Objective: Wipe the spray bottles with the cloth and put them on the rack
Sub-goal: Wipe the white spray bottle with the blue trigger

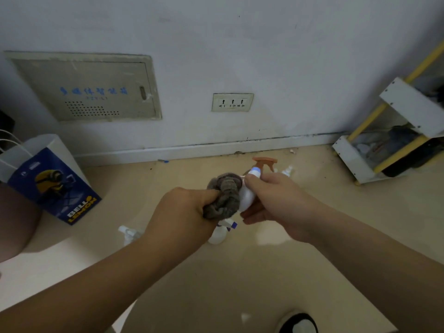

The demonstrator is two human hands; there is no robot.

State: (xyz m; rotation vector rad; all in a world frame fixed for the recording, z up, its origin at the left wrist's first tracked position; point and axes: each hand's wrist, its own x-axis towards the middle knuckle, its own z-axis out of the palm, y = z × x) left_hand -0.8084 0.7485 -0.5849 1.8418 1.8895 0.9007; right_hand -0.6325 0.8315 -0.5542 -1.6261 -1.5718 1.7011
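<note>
Step in hand: wipe. L hand (182,212) clenched on cloth (224,195), pressed to bottle (246,198); R hand (271,200) curled round it, mid-air over floor (240,272). Next, prob.: finish wipe, carry to rack (394,131), far right.

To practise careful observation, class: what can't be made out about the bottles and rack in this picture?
Head view:
- held spray bottle: body largely hidden by cloth and right hand.
- floor bottle: partly covered by left hand.
- rack: cut off by right edge; contents blurred.
- small clear bottle: too blurred to detail.
</note>
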